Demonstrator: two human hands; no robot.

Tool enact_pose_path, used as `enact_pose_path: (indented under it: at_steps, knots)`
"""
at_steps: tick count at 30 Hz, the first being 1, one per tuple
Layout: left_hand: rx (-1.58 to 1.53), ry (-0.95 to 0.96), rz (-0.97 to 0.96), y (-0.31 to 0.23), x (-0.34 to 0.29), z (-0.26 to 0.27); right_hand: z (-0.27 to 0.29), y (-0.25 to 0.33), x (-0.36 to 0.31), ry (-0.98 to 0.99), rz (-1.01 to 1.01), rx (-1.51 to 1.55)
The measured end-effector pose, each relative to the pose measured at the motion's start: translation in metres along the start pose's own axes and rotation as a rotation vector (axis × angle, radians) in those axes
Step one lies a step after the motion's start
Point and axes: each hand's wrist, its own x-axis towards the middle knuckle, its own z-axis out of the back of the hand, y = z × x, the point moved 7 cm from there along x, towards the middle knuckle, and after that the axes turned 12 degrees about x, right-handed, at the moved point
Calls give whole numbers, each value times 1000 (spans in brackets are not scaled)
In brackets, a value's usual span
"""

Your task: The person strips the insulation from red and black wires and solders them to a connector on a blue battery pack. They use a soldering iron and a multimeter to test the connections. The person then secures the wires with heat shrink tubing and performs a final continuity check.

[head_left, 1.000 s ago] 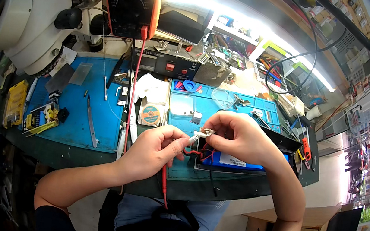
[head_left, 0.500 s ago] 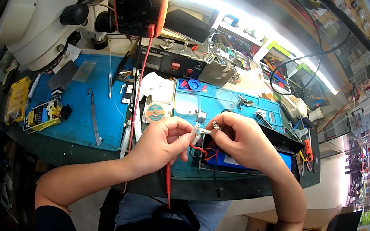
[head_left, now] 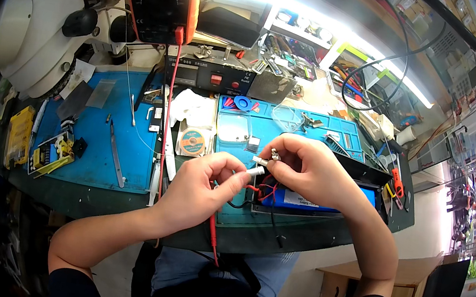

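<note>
Over there above the tabletop (head_left: 178, 235), the person's left hand (head_left: 196, 190) pinches a white cylindrical piece (head_left: 255, 171), the right hand (head_left: 303, 168) a second white piece (head_left: 260, 160) just beside it; a blue battery pack (head_left: 327, 200) sits below, and tweezers (head_left: 116, 156) lie on a blue mat (head_left: 87, 153)

A wide head-worn fisheye looks down from near onto both hands (head_left: 199, 188) (head_left: 307, 168) over the workbench (head_left: 102, 201).

Dark navy sleeves (head_left: 72, 289), blue jeans (head_left: 171, 269)

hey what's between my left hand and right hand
Two pale cylindrical pieces, one gripped by the left hand, one by the right hand, show there in the head view; whether they touch is unclear.
</note>
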Motion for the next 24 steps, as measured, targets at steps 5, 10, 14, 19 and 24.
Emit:
enact_pose_path:
  at_steps: [5, 10, 14, 19, 24]
  knots:
    - [-212, 56, 150, 16, 4, -3, 1, -1, 0, 60, -43, 38]
    - [-295, 30, 166, 21, 3, -4, 1, 0, 2, 16, -2, -3]
    - [-306, -31, 111, 10, 1, -2, 1, 1, 3, -6, -50, 16]
    - [-309, -14, 131, 11, -1, -5, 2, -6, 3, -4, -44, 106]
    - [-295, -28, 114, 14, 0, -4, 2, -7, 3, 4, -99, 100]
